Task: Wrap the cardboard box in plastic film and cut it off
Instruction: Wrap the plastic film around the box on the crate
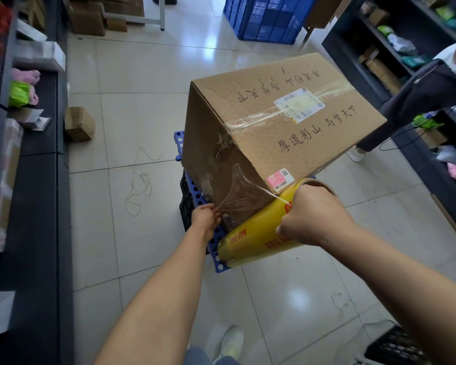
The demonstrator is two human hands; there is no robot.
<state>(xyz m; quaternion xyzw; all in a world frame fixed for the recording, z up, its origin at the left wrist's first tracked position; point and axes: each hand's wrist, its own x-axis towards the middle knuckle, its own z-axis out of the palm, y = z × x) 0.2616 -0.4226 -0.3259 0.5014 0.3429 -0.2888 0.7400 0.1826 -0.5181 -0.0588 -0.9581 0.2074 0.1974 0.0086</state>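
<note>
Head | right fingers (pixel 283 229) grip yellow roll (pixel 248 246) | left fingers (pixel 217 214) apparently pinch crinkled film (pixel 237 192)

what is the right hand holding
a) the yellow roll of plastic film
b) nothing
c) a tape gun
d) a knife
a: the right hand grips the yellow roll, with film stretched from it onto the cardboard box.

Single head-worn view, wide-angle, looking forward and down — near the cardboard box (pixel 274 133), floor (pixel 142 127) beyond
</note>
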